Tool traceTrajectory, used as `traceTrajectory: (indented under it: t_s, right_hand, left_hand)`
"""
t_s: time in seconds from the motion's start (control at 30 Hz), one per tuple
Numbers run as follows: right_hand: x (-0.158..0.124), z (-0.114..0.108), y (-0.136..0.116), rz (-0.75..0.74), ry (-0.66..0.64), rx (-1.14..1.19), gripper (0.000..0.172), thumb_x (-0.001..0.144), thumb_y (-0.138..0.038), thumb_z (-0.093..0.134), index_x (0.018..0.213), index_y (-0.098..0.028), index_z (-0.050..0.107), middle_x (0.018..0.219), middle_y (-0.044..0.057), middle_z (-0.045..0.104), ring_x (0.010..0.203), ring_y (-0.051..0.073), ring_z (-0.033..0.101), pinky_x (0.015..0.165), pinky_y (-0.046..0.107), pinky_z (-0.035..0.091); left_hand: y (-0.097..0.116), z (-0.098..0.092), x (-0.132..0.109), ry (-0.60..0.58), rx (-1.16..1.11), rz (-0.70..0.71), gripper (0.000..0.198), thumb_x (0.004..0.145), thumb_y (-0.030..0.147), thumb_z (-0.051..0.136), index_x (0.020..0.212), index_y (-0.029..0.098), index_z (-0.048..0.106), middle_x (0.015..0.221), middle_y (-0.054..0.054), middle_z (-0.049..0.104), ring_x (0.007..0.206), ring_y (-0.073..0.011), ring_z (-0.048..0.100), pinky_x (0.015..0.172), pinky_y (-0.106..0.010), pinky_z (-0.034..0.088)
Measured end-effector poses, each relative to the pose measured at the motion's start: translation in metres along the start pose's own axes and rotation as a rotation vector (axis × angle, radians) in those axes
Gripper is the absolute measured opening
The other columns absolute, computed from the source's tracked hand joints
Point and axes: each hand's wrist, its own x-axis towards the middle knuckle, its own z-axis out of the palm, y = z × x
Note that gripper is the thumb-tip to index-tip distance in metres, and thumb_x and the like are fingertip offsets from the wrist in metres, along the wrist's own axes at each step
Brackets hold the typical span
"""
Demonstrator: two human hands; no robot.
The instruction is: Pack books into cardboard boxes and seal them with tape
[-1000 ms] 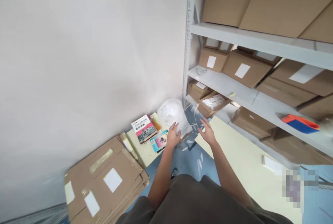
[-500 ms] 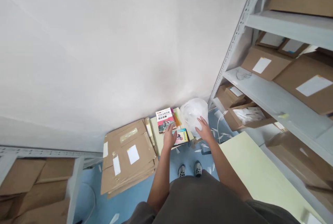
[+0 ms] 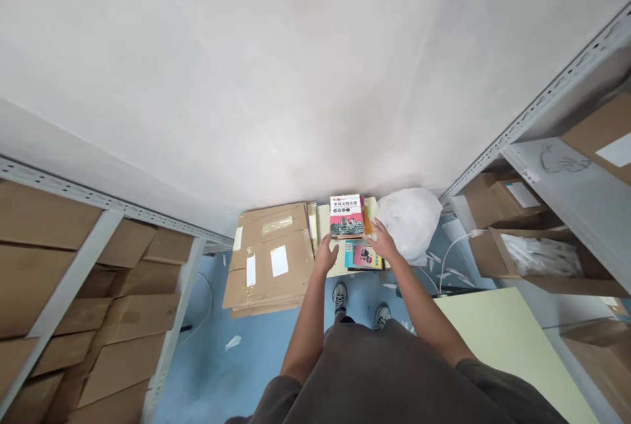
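Note:
A stack of books topped by a red-covered book (image 3: 346, 215) lies on a pale yellow board (image 3: 324, 220) on the floor by the white wall. In front of it lies a smaller book with a blue and pink cover (image 3: 363, 256). My left hand (image 3: 326, 254) reaches down at the near left corner of the red book, fingers apart. My right hand (image 3: 382, 243) hovers at the stack's right side, over the smaller book, fingers spread. Neither hand holds anything.
Flattened cardboard boxes (image 3: 269, 255) lie left of the books. A white plastic bag (image 3: 410, 221) sits to their right. Grey metal shelves with cardboard boxes (image 3: 522, 204) stand on both sides. A pale yellow sheet (image 3: 497, 338) covers the blue floor at right. My shoes (image 3: 339, 294) show below.
The view has swung left, bringing the left shelving into sight. Both hands have moved from the white bag toward the book stack, now flanking the red book.

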Motion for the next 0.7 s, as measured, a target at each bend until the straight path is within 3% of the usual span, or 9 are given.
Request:
traceTrajectory:
  t_s: [0.17, 0.37, 0.5, 0.7]
  right_hand:
    - [0.038, 0.035, -0.003, 0.075, -0.181, -0.114, 0.073, 0.098, -0.034, 0.055, 0.168, -0.017, 0.038, 0.177, 0.011, 0.031, 0.164, 0.028, 0.029, 0.13, 0.044, 0.035]
    - [0.073, 0.078, -0.001, 0.173, -0.348, -0.238, 0.075, 0.094, -0.027, 0.058, 0.166, -0.013, 0.041, 0.175, 0.016, 0.032, 0.164, 0.034, 0.027, 0.127, 0.05, 0.038]
    - [0.075, 0.102, -0.005, 0.18, -0.398, -0.324, 0.076, 0.092, -0.019, 0.055, 0.166, -0.01, 0.04, 0.175, 0.018, 0.031, 0.165, 0.035, 0.022, 0.125, 0.052, 0.039]
    - [0.072, 0.118, -0.008, 0.163, -0.359, -0.406, 0.07, 0.094, -0.016, 0.052, 0.163, -0.005, 0.042, 0.175, 0.02, 0.03, 0.167, 0.034, 0.014, 0.128, 0.051, 0.034]
  left_hand:
    - [-0.031, 0.008, 0.05, -0.105, -0.146, -0.136, 0.059, 0.092, 0.025, 0.07, 0.149, 0.018, 0.06, 0.143, -0.019, 0.069, 0.131, -0.0322, 0.067, 0.111, -0.048, 0.053]
    - [-0.058, 0.024, 0.103, -0.246, -0.163, -0.241, 0.051, 0.091, 0.02, 0.067, 0.141, 0.019, 0.062, 0.135, -0.013, 0.074, 0.123, -0.0277, 0.069, 0.106, -0.041, 0.053]
    - [-0.067, 0.029, 0.113, -0.311, -0.202, -0.324, 0.043, 0.095, 0.023, 0.064, 0.138, 0.019, 0.063, 0.126, -0.011, 0.077, 0.113, -0.0242, 0.072, 0.102, -0.037, 0.054]
    - [-0.075, 0.025, 0.117, -0.258, -0.351, -0.342, 0.028, 0.094, 0.022, 0.066, 0.122, 0.016, 0.068, 0.122, -0.014, 0.077, 0.112, -0.0249, 0.071, 0.105, -0.041, 0.052]
